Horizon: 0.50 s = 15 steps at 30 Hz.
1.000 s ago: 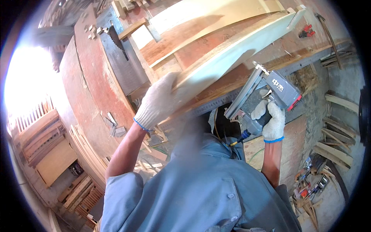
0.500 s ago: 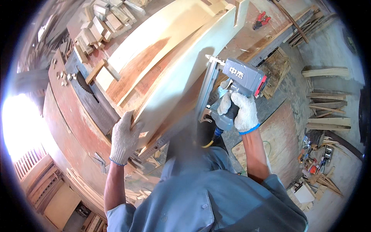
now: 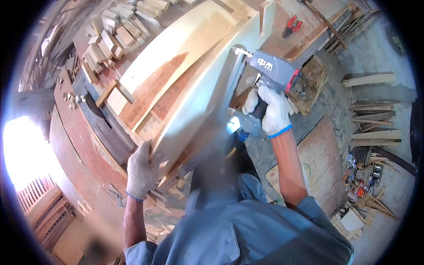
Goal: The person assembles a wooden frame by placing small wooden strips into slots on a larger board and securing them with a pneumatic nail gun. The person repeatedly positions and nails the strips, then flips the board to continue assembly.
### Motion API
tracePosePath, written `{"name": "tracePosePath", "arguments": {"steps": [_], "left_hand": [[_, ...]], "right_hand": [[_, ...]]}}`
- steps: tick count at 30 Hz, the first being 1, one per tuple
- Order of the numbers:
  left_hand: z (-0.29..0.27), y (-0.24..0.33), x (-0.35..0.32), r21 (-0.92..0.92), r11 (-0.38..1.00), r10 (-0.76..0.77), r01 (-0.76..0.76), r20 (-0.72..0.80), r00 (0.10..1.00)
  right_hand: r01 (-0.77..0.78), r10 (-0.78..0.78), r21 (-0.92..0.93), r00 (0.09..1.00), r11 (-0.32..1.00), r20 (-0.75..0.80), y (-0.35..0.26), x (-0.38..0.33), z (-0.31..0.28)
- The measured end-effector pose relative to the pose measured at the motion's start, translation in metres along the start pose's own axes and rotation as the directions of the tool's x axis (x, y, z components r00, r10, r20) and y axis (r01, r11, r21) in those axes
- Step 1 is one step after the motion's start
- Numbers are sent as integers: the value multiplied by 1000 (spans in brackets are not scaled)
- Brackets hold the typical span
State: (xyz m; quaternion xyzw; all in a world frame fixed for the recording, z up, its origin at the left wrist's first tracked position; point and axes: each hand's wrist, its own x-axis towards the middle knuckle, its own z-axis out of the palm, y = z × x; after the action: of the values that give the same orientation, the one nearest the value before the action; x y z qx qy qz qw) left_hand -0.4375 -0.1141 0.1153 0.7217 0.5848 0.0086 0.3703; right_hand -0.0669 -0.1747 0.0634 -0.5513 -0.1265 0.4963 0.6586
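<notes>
My right hand [image 3: 274, 110], in a white knitted glove with a blue cuff, is closed around the handle of a grey nail gun [image 3: 273, 70]. The gun's long magazine lies along the outer face of a pale side board [image 3: 196, 108], its nose near the far end; whether it touches cannot be told. This board stands on edge, part of a curved wooden frame on the bench. At the frame's near end, my gloved left hand [image 3: 142, 172] grips the wood, with its fingertips partly hidden. A hose leaves the gun's base.
A circular saw blade [image 3: 96, 109] sticks up from the bench left of the frame. Wood blocks [image 3: 112, 37] are piled beyond it. Red-handled pliers [image 3: 292, 26] lie at the far right. Boards and offcuts [image 3: 371, 119] rest on the floor, right. A blurred shape shows lower left.
The nail gun has shifted a little left and away from me, closer against the side board. My left hand keeps its hold. A blurred shape has appeared at lower left.
</notes>
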Motion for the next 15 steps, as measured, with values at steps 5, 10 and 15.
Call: {"name": "tracePosePath", "arguments": {"steps": [5, 10, 15], "left_hand": [[2, 1, -1, -18, 999, 44, -45, -57, 997], [3, -1, -3, 42, 994, 100, -98, -67, 993], [-2, -3, 6, -36, 999, 16, -18, -47, 999]], "right_hand": [[-12, 13, -41, 1000, 999, 11, -2, -18, -1], [-56, 64, -71, 992, 996, 108, 12, -44, 15], [-98, 106, -126, 993, 987, 59, 16, -77, 35]]}}
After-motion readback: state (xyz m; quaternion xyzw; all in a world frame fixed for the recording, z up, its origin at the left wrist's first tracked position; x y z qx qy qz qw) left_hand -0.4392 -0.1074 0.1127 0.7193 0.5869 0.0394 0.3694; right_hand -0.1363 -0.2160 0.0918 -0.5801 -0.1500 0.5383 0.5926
